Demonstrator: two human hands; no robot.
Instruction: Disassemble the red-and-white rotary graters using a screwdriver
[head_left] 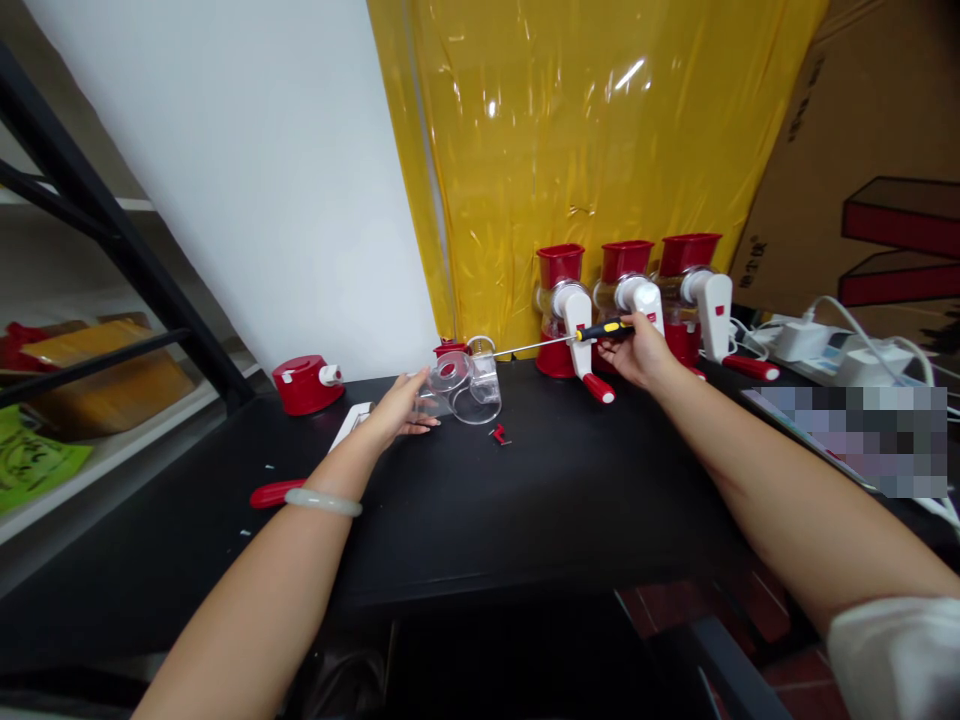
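My right hand (637,352) is closed around the black and yellow handle of a screwdriver (536,346). Its long shaft points left, and the tip meets or overlaps the right side of a clear plastic housing (476,400); whether it touches cannot be told. My left hand (409,405) grips the housing from the left, at the black table top. In front of the housing lies a small red part with metal pins (499,434). A white crank arm (351,425) with a red handle (277,494) lies partly hidden beneath my left forearm.
Several red and white rotary graters (561,330) stand at the back right. A round red base piece (307,385) sits at the back left. White chargers with cables (870,355) and a blurred-out screen (847,440) lie at the right. A black-framed shelf (97,205) stands left.
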